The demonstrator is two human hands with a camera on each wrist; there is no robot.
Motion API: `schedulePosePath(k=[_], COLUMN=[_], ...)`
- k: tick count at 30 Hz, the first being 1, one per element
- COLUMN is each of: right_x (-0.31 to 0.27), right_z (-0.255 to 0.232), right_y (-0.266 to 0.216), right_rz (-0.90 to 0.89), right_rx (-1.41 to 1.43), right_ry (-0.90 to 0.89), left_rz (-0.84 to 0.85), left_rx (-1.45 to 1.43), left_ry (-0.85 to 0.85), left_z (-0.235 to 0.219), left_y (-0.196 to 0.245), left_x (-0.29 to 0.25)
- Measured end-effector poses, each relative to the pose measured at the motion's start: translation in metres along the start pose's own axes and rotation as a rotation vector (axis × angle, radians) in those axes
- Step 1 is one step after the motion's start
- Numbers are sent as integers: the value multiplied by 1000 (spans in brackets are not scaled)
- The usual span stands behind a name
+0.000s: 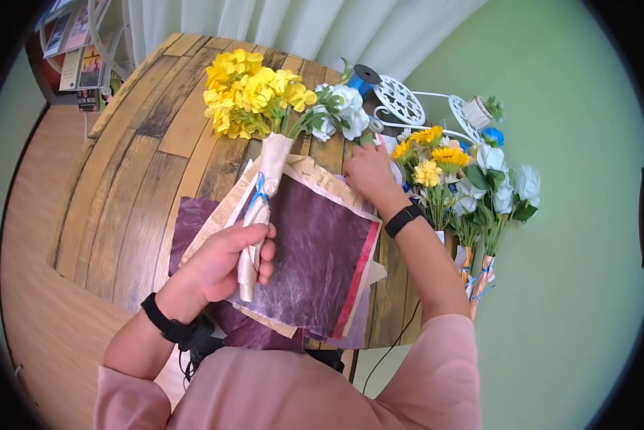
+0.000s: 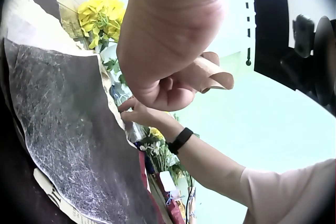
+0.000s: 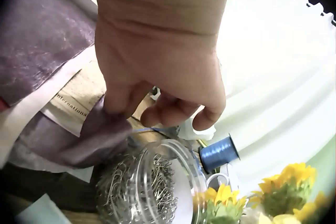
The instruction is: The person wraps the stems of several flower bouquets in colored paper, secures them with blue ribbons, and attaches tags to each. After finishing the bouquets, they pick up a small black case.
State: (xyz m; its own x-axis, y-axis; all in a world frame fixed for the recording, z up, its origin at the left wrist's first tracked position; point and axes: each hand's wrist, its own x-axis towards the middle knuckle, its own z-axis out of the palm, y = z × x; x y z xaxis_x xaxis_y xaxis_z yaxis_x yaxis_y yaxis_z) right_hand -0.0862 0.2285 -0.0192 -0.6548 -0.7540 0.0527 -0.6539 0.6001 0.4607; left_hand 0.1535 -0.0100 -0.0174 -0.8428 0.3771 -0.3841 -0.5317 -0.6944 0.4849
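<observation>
My left hand (image 1: 229,261) grips the paper-wrapped stem (image 1: 273,158) of a bouquet, tied with blue ribbon (image 1: 259,188). Yellow flowers (image 1: 250,89) and pale blue-white flowers (image 1: 349,107) fan out at its far end. Under it lies a stack of dark purple wrapping paper (image 1: 307,244) with printed tan sheets between. My right hand (image 1: 372,175) reaches over the stack's far right corner, fingers loosely bent downward, nothing visible in them. Beside those fingers, the right wrist view has a clear jar (image 3: 152,182) of metal pins and a spool of blue ribbon (image 3: 219,153).
Sunflower bunches (image 1: 447,158) and white roses (image 1: 490,186) lie along the table's right side. Behind them is a white metal stand (image 1: 401,100) with a small potted plant (image 1: 477,112). The wooden table (image 1: 142,172) borders a curtain and green wall. A black cable (image 1: 393,344) hangs at the front edge.
</observation>
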Motion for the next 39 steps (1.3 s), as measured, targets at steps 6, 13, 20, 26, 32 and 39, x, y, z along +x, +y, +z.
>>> schedulePosePath(k=[6, 13, 20, 26, 32, 39], right_x=[-6, -20, -2, -10, -47, -75], right_z=[-4, -25, 7, -49, -123, -139], right_y=[23, 40, 1, 31, 44, -21], right_rz=[109, 10, -55, 248, 301, 186], right_rx=[667, 488, 233, 968, 1693, 1796], right_ry=[148, 171, 78, -12, 90, -195], left_rz=[-48, -27, -2, 2, -13, 58], left_rx=[92, 12, -64, -53, -57, -114], left_ry=[85, 48, 11, -19, -41, -78], left_z=[-7, -4, -2, -6, -3, 7], left_y=[-3, 0, -1, 1, -3, -11], left_x=[-2, -2, -2, -4, 3, 10])
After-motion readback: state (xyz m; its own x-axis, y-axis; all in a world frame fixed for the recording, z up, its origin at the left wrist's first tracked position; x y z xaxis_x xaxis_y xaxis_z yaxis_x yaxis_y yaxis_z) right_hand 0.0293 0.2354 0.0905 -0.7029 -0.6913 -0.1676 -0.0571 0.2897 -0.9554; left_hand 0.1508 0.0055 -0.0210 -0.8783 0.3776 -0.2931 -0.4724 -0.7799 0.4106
